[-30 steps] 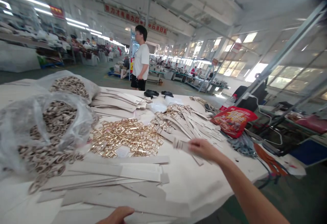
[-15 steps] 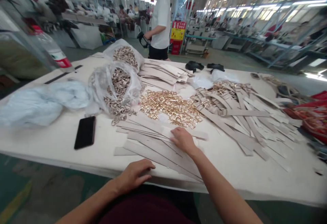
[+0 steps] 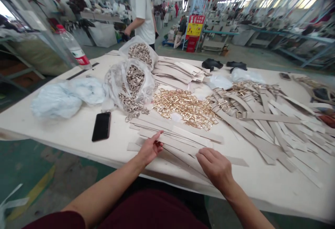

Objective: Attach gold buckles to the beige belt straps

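Observation:
A grey-beige strap strip [image 3: 180,146] stretches between my hands above the front of the table. My left hand [image 3: 149,149] is closed on it, with thumb on top and fingers curled beneath. Farther right, my right hand [image 3: 216,168] pinches the same strip, and an end sticks out beyond the knuckles. Under and behind it lies a loose stack of similar strips [image 3: 167,126]. Beyond the stack spreads a pile of gold metal buckles [image 3: 183,107]. Small beige loops [image 3: 134,79] spill from an opened plastic bag to the left of the buckles.
A black phone [image 3: 101,126] and crumpled pale plastic bags [image 3: 56,100] lie left. A bottle [image 3: 75,49] stands at the far left edge. Straps, some with buckles [image 3: 261,117], are heaped right. More strips [image 3: 180,70] lie behind; a person in a white shirt [image 3: 142,11] is beyond the table.
My left hand has risen from the table edge and taken hold of a strip. My right hand has moved right and nearer with the strip. The person behind has moved left.

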### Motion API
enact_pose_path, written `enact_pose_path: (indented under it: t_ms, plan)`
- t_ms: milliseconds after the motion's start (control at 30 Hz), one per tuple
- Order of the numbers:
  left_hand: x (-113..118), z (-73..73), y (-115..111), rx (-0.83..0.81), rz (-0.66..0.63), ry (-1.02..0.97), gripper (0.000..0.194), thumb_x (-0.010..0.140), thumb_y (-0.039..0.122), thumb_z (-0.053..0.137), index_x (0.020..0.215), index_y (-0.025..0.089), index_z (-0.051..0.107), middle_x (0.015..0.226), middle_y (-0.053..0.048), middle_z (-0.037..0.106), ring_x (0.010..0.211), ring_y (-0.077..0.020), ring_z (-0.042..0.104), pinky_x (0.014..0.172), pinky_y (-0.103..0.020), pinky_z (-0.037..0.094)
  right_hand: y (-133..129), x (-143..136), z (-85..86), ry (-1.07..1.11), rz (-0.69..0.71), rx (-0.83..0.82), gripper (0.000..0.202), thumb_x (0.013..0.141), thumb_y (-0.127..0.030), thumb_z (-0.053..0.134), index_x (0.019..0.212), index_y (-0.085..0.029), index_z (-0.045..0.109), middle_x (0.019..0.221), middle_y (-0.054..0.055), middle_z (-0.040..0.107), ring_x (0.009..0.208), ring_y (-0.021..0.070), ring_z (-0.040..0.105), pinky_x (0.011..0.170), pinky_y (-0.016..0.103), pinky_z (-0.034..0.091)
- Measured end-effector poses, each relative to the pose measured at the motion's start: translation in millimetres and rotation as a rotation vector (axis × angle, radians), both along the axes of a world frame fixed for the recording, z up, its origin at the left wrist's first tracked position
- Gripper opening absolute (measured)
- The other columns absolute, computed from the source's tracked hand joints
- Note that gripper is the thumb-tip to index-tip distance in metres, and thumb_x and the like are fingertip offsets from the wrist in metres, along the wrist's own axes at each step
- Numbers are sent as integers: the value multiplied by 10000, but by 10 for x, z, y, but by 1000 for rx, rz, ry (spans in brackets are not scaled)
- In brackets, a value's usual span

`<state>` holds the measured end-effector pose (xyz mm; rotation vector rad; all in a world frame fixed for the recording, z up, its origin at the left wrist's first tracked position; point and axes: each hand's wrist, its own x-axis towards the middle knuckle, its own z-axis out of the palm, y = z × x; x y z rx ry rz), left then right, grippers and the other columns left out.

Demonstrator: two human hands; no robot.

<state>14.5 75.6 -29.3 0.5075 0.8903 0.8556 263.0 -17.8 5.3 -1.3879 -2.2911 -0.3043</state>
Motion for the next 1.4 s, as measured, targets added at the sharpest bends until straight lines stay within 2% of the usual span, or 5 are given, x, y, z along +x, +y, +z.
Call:
enact_pose_path:
  t_ms: [300,600,1000,1167,1400]
  plan:
    - [397,-7,-499,177,-313,-14,329,788,337,631,1042,132,587,750,-37,612,545,-94,568,493,-190,496,-93,-282,-34,752,-90,-901,314,837,-453,526,928,-172,631,862,48,668,776,197,620,702,317,485]
    - [-34,-77,-396,196,-394,-46,497,668,294,746,1116,161,577,1080,-90,583,659,-92,560,612,-233,496,-203,-499,-409,1520,-41,-1601,347,729,-480,655,761,-155,538,563,-22,602,406,66,513,396,154,354]
    - [-23,-208,-525,244,-248,179,293,678,366,713,730,100,600,581,19,538,520,-74,476,534,-192,397,-134,-995,-360,1283,-54,-1273,354,793,-499,552,875,-156,586,637,-7,620,426,96,519,428,210,404]
    - [-11,-218,-454,215,-134,195,321,635,384,733,722,99,614,577,14,541,505,-74,469,515,-194,400,-124,-1083,-398,799,-143,-796,340,816,-393,539,1094,-207,601,1026,87,673,930,249,627,817,348,503]
    - [-583,-198,249,382,-257,446,441,705,370,658,1089,159,606,931,-56,620,554,-80,527,528,-216,447,79,-766,-801,558,-285,-558,414,864,-460,419,1041,-159,641,1013,120,695,923,255,659,827,365,534]
